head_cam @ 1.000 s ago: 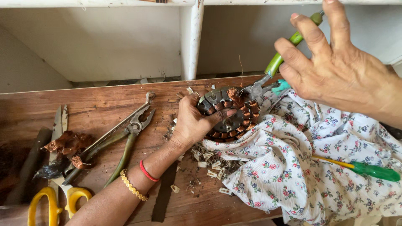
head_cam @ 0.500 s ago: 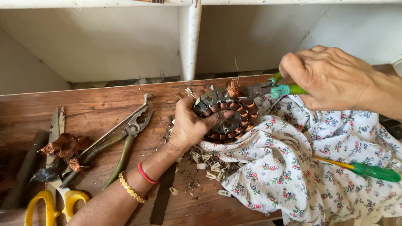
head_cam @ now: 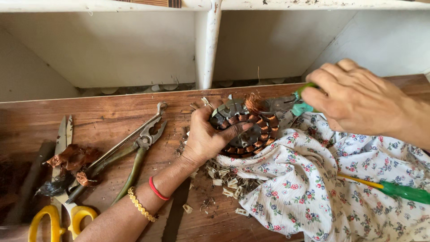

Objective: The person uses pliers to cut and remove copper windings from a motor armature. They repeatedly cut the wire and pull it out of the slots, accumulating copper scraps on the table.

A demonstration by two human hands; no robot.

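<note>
Left hand (head_cam: pixel 207 136) fingers gripping flat-lying stator (head_cam: pixel 245 127), right hand (head_cam: pixel 358 101) fingers clasping green-handled pliers (head_cam: pixel 298 104), nose pointing left

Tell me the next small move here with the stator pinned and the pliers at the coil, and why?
Probably a short pull of the green-handled pliers away from the stator. The right hand has them closed in at the frayed copper tuft on the top rim, and the left hand presses the stator flat on the wooden bench, so it looks braced for the tug.
</note>
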